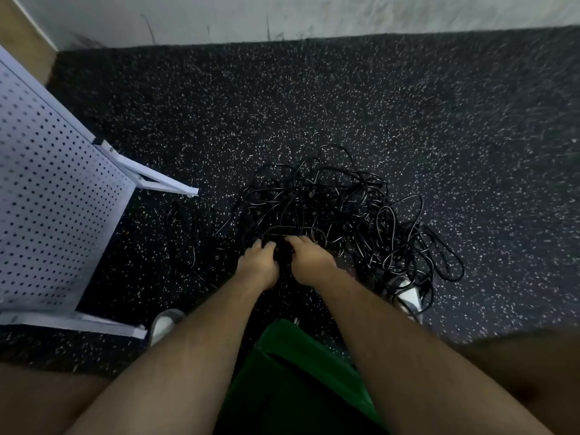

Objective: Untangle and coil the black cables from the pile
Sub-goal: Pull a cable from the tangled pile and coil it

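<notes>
Your black cables lie in one loose tangle on the dark speckled floor, straight ahead of you and a little to your right. Loops spill out towards the right, and some of them reach your right shoe.

Both your hands are at the near edge of the tangle, close together, knuckles up. Your left hand has its fingers curled down into a dark bunch of strands and holds it. Your right hand sits just beside it, its fingers bent over the same bunch and gripping it too. The fingertips are buried among the strands and the picture is blurred, so you cannot tell which single cable either hand has.

A smaller bundle of cable lies apart from the tangle, to your left, near the foot of a white perforated panel that stands at an angle on the floor. Your left shoe is just beside the panel's near leg. A green cloth hangs between your forearms. A pale wall runs along the far edge of the floor.
</notes>
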`<action>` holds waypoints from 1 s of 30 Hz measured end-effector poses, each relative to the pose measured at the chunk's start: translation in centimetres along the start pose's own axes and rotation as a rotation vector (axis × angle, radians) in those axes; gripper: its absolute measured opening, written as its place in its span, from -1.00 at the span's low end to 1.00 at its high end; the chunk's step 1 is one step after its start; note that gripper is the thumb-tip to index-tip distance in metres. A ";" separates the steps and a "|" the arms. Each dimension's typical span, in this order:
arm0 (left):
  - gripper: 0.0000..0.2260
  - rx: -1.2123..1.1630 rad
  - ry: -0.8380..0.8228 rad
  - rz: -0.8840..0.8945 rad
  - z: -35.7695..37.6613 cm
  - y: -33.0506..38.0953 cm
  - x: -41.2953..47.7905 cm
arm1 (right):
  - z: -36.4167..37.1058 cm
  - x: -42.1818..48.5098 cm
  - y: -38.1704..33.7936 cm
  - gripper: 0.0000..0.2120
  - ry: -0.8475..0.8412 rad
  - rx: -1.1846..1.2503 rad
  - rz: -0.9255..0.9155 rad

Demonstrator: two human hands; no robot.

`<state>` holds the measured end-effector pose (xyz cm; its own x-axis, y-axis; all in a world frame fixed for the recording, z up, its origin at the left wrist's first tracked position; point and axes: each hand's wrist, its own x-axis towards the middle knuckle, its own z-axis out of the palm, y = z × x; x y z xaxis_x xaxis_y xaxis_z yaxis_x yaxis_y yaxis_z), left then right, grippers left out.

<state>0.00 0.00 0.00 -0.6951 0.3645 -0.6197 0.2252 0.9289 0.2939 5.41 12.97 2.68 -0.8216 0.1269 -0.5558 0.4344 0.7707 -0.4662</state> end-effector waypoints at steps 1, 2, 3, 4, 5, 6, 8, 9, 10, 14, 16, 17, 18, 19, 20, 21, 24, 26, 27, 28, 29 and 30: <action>-0.56 -0.072 -0.003 -0.001 0.2 -0.2 0.4 | 0.1 0.4 -0.1 -0.48 -0.013 0.010 0.010; -0.58 -0.162 0.000 -0.011 0.2 -0.3 0.7 | 0.2 0.9 -0.1 -0.47 -0.028 0.012 0.007; -0.60 -0.240 0.003 -0.018 0.3 -0.3 1.0 | 0.6 1.3 -0.1 -0.47 -0.039 0.004 0.008; -0.61 -0.321 0.011 -0.031 0.2 -0.1 1.0 | 0.7 1.4 0.0 -0.46 -0.056 -0.003 0.008; -0.60 -0.410 0.027 -0.055 0.2 -0.1 1.4 | 0.8 1.7 0.0 -0.45 -0.068 -0.010 0.011; -0.58 -0.489 0.039 -0.089 0.0 0.1 1.4 | 0.8 1.8 0.0 -0.43 -0.079 -0.013 0.014; -0.53 -0.588 0.055 -0.133 -0.3 0.1 1.6 | 0.9 1.9 -0.4 -0.41 -0.099 -0.004 0.026; -0.53 -0.634 0.065 -0.158 -0.1 0.0 1.9 | 1.0 1.7 -0.4 -0.41 -0.106 0.000 0.040; -0.55 -0.683 0.085 -0.195 -0.1 0.0 1.9 | 1.0 1.7 -0.6 -0.43 -0.109 0.011 0.045; -0.69 -0.726 0.054 -0.221 -0.3 0.8 1.6 | 0.5 0.2 -0.6 -0.63 -0.052 0.063 0.030; -0.79 -0.753 0.025 -0.151 -1.1 2.0 0.0 | -0.9 -1.2 -0.9 -0.72 0.004 0.032 0.023; -0.82 -0.741 0.049 -0.116 -1.8 2.6 -1.0 | -2.1 -2.0 -1.3 -0.73 0.045 -0.005 0.016; -0.84 -0.710 0.095 -0.074 -2.9 3.4 -2.2 | -3.6 -2.8 -1.8 -0.70 0.096 -0.045 0.010; -0.84 -0.664 0.145 -0.030 -4.2 4.1 -3.4 | -5.3 -3.6 -2.5 -0.63 0.157 -0.079 0.000; -0.85 -0.626 0.198 0.016 -5.7 4.9 -4.6 | -7.2 -4.4 -3.2 -0.54 0.212 -0.097 -0.015; -0.85 -0.600 0.240 0.059 -7.4 5.7 -5.8 | -9.2 -5.3 -3.9 -0.46 0.248 -0.106 -0.031; -0.77 -0.606 0.344 0.214 -13.7 8.0 -10.0 | -15.8 -8.1 -5.7 -0.36 0.269 -0.173 -0.149; -0.77 -0.549 0.422 0.332 -18.6 9.2 -13.6 | -19.8 -10.3 -7.0 -0.40 0.285 -0.222 -0.237; -0.77 -0.506 0.462 0.391 -20.9 9.8 -15.6 | -21.4 -11.5 -7.7 -0.42 0.302 -0.208 -0.276; -0.77 -0.469 0.497 0.440 -22.9 10.4 -17.3 | -22.8 -12.4 -8.2 -0.44 0.322 -0.179 -0.310; -0.78 -0.452 0.524 0.478 -24.6 10.9 -18.8 | -24.0 -13.3 -8.7 -0.49 0.326 -0.131 -0.333; -0.78 -0.465 0.551 0.516 -26.0 11.2 -19.9 | -24.8 -14.0 -9.1 -0.57 0.313 -0.058 -0.353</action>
<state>-1.39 1.44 34.52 -0.8409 0.5360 0.0750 0.3842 0.4935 0.7803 3.79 19.70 31.80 -0.9909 0.0260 -0.1323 0.0946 0.8329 -0.5452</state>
